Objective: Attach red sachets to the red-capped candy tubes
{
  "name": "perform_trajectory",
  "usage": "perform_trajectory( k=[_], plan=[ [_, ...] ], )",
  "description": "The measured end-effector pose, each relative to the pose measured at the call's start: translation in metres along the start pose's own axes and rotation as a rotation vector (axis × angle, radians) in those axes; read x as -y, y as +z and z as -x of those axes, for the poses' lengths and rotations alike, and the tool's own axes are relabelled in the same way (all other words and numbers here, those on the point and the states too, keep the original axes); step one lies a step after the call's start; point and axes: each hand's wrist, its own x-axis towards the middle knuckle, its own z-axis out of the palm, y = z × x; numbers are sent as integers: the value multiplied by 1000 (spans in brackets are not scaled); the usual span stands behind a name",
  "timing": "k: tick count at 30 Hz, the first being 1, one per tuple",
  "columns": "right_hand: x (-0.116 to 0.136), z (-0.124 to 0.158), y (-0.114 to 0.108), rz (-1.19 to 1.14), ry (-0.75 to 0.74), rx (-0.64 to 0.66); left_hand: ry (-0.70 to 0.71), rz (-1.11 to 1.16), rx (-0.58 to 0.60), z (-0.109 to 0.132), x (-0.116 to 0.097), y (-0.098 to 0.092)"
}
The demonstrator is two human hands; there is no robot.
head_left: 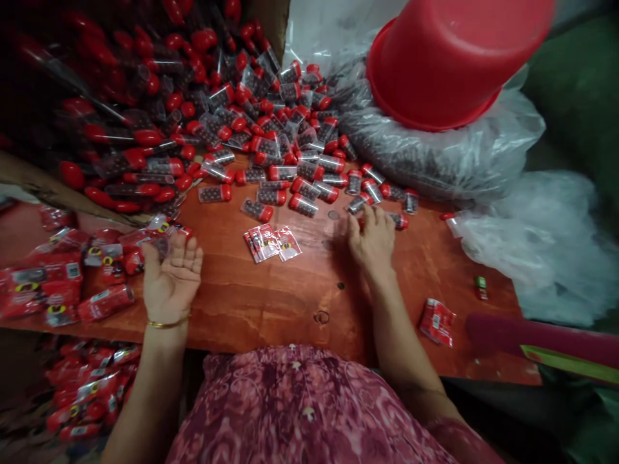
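Observation:
My left hand [170,274] is turned palm up over the left part of the table, its fingers loosely bent and apart. Just behind its thumb lies a clear tube [160,246], near the filled red packets [106,303]; I see no firm grip on it. Palm down, my right hand [373,245] has its fingers bent over a red-capped tube [399,221] at the front of the pile. The hand partly hides that tube. Between my hands lie several flat red printed sachets [264,243].
A large heap of red-capped clear tubes with dark beads [271,142] spills from a cardboard box [62,187]. Behind right, a red bucket [459,58] stands upside down on a filled plastic bag [435,161]. A red packet [437,322] lies right. More packets [89,386] sit below the table.

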Motion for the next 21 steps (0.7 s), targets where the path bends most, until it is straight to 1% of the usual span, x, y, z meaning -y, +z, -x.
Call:
perform_trajectory(
  k=[1, 2, 4, 5, 6, 8, 10, 11, 13, 15, 17, 19, 21],
  plan=[
    [-8, -2, 4, 69, 6, 47, 45, 16, -25, -2, -5, -4],
    [-12, -1, 7, 123, 6, 81, 69, -11, -24, -3, -5, -7],
    [-7, 10, 11, 190, -14, 145, 118, -194, 43, 1, 7, -6],
    [-1, 18, 11, 208, -21, 166, 173, -344, 95, 4, 16, -3],
    [7, 26, 10, 219, -28, 183, 262, -527, 158, 6, 27, 2],
    [23, 42, 7, 222, -33, 194, 514, -934, 299, 7, 46, 13],
    [32, 52, 4, 211, -31, 168, 739, -1305, 417, 0, 58, 24],
    [34, 55, 4, 204, -29, 146, 803, -1455, 461, -5, 61, 27],
    [33, 57, 3, 185, -29, 103, 847, -1666, 510, -15, 63, 32],
    [30, 57, 1, 146, -49, 67, 864, -1761, 515, -22, 63, 33],
    [30, 55, -1, 65, -87, 30, 894, -1774, 496, -25, 65, 31],
    [37, 55, -3, -81, -135, 9, 918, -1741, 472, -24, 69, 30],
    [49, 55, -5, -290, -167, 55, 939, -1688, 442, -20, 71, 30]
  ],
)
